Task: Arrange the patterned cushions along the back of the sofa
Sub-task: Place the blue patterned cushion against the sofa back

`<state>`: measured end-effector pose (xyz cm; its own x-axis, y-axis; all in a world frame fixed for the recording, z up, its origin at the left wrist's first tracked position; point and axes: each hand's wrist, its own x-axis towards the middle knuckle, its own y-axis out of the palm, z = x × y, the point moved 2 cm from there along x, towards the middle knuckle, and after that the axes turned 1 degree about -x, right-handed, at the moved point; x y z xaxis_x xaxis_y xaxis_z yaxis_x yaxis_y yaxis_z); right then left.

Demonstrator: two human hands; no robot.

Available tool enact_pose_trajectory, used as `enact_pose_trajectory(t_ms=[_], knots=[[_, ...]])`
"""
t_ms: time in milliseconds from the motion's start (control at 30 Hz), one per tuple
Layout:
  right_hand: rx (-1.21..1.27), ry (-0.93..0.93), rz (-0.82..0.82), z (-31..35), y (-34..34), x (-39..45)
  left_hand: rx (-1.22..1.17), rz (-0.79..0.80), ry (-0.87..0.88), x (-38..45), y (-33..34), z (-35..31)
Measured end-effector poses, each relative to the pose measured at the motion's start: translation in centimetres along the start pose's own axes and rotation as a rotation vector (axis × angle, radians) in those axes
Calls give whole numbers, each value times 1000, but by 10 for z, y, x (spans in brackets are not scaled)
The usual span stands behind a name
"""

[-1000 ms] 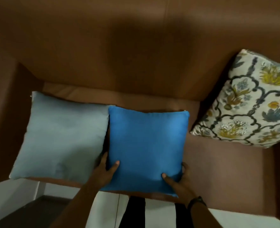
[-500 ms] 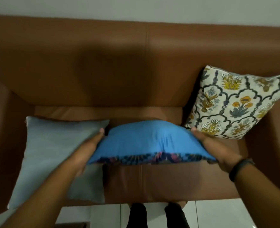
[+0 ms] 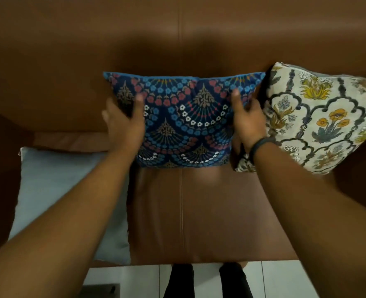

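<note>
pale grey cushion (image 3: pixel 66 190) flat on seat at left, left hand (image 3: pixel 124 123) and right hand (image 3: pixel 247 120) gripping side edges of navy floral cushion (image 3: pixel 184 121), fingers wrapped behind, thumbs on front, patterned face out, upright against sofa (image 3: pixel 199 39) back, long axis horizontal, touching cream floral cushion (image 3: pixel 319 117) at right

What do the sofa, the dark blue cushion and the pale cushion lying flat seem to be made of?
Sofa: likely leather or faux leather; smooth brown surface with soft sheen and stitched seam.
Dark blue cushion: probably printed cotton; matte, with a floral fan pattern.
Pale cushion: plain woven fabric, matte grey-blue; fibre unclear.
</note>
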<state>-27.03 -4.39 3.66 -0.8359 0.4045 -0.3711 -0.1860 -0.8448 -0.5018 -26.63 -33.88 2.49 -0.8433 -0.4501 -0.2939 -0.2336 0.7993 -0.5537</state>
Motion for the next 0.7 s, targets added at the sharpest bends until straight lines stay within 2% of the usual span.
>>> enact_pose_trajectory(t_ms=[67,133,167,200,267,333,400,433,467,533,600,633,667,700], knots=[[-271,-339,-212,-21,8,-32,339,-145,498,-38,12,3],[-552,-640,-174,-36,30,-62,644,-54,911,-65,33,7],[-671,-761,-97,-41,44,-68,758,9,1025,-69,43,12],[-766,-845,-32,-45,56,-67,845,48,1055,-67,48,17],[-891,-896,9,-53,65,-50,972,64,959,-49,46,29],[-902,-752,-67,-69,53,-28,976,51,758,-25,30,47],[-786,-486,-168,-91,30,-15,862,48,491,-8,8,65],[-738,-400,-198,-99,21,-18,817,41,426,-7,0,69],[-728,-398,-217,-104,18,-24,803,13,454,-12,-3,70],[-791,-576,-169,-103,28,-41,821,40,739,-33,11,60],[-883,-761,-57,-89,51,-58,840,224,997,-58,27,48],[-903,-750,-35,-81,59,-62,876,303,990,-67,32,48],[-881,-650,-50,-77,62,-63,890,326,880,-70,31,54],[-792,-476,-94,-77,62,-63,848,314,688,-67,21,63]])
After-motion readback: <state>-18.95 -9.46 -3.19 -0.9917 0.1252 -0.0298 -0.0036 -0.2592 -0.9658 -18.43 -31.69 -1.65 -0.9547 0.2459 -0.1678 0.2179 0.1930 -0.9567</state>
